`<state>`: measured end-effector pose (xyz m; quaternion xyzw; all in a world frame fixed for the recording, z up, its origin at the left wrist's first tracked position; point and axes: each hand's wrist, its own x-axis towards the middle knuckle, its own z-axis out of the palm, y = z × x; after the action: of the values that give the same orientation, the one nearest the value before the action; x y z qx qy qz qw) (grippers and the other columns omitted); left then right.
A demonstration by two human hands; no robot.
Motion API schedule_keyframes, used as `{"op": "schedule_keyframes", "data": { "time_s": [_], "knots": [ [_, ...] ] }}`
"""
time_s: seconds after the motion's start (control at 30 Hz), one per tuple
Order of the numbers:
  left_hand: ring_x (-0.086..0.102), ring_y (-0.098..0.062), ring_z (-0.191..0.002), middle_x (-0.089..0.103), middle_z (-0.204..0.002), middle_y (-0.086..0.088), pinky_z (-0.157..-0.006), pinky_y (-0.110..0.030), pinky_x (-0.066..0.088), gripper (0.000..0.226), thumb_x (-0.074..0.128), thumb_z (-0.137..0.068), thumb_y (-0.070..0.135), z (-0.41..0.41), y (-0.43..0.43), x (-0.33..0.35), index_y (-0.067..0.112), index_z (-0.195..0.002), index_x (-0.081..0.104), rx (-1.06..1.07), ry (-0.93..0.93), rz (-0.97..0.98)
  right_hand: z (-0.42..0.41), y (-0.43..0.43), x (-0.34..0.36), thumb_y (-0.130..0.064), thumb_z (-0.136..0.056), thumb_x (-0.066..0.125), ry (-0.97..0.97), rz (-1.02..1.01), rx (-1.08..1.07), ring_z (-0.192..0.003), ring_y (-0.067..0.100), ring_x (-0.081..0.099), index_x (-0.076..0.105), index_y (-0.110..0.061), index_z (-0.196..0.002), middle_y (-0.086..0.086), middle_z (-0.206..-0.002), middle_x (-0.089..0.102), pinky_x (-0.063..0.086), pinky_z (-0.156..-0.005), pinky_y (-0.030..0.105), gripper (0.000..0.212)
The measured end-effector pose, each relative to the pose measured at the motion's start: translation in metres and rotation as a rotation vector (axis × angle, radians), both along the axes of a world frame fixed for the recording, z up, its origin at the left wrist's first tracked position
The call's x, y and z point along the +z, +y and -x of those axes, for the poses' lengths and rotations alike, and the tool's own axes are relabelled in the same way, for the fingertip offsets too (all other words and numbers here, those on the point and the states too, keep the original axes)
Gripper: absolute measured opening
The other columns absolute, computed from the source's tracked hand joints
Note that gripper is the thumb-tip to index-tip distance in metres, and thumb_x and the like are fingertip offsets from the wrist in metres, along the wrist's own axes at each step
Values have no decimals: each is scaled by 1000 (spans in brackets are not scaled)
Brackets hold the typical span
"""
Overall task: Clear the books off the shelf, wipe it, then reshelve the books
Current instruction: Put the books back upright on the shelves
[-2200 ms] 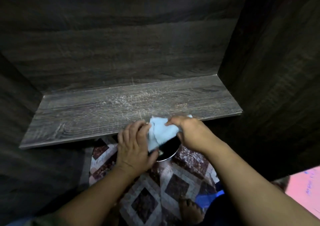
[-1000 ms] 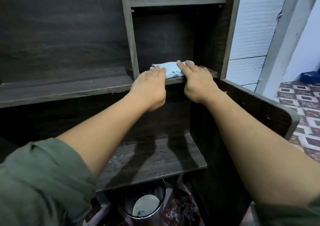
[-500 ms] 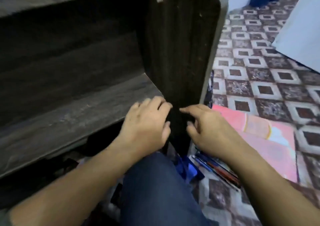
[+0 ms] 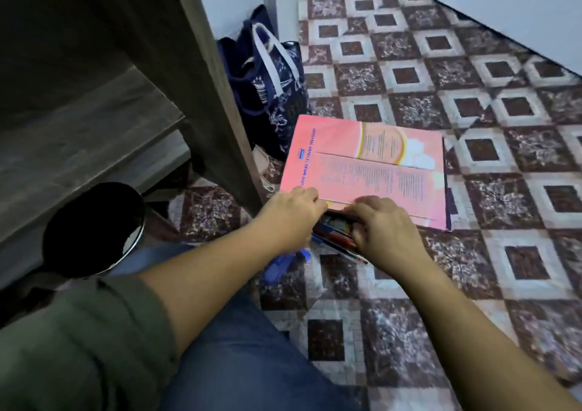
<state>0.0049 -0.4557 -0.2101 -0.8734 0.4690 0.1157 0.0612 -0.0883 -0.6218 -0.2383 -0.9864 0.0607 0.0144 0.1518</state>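
A stack of books lies on the tiled floor to the right of the shelf unit, topped by a large pink book (image 4: 378, 162). Thinner dark books (image 4: 335, 233) stick out from under its near edge. My left hand (image 4: 291, 212) grips the pink book's near left corner. At the stack's near edge, my right hand (image 4: 385, 233) curls its fingers over the dark books. The dark wooden shelf (image 4: 82, 133) at the left holds nothing that I can see.
A black round bin (image 4: 94, 228) stands under the shelf's front edge. A navy bag with white handles (image 4: 274, 80) leans beside the unit's side panel (image 4: 201, 74). My knee in blue jeans (image 4: 239, 357) is low in the view. A white slab (image 4: 516, 4) lies at the far right.
The blue cloth was left on an upper shelf. My view swung right and down to the floor, and both hands moved from the shelf to the near edge of the book stack.
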Motion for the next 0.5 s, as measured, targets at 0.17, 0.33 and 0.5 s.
{"op": "schedule_keyframes", "data": {
  "time_s": [0.17, 0.33, 0.5],
  "knots": [
    [38, -28, -132, 34, -143, -12, -102, -39, 41, 74, 66, -79, 8, -19, -14, -31, 19, -144, 31, 30, -47, 15, -21, -10, -26, -20, -62, 79, -14, 143, -82, -131, 38, 40, 52, -20, -131, 16, -142, 45, 33, -105, 54, 74],
    [1, -32, -148, -4, -160, -16, -118, -40, 12, 95, 57, -85, -3, -31, -23, -50, 25, -153, -1, 55, -94, -68, -32, -21, -44, -11, -79, 69, 98, 248, -162, -146, 35, 10, 17, -27, -151, 14, -159, 15, 11, -115, 54, 91],
    [-3, -40, -147, -7, -159, -21, -119, -48, 7, 84, 49, -93, 1, -34, -28, -56, 21, -154, -5, 52, -101, -78, -30, -22, -51, 4, -67, 72, 8, 285, -162, -134, 42, 37, 38, -18, -146, 22, -146, 40, 33, -104, 56, 89]
  ]
}}
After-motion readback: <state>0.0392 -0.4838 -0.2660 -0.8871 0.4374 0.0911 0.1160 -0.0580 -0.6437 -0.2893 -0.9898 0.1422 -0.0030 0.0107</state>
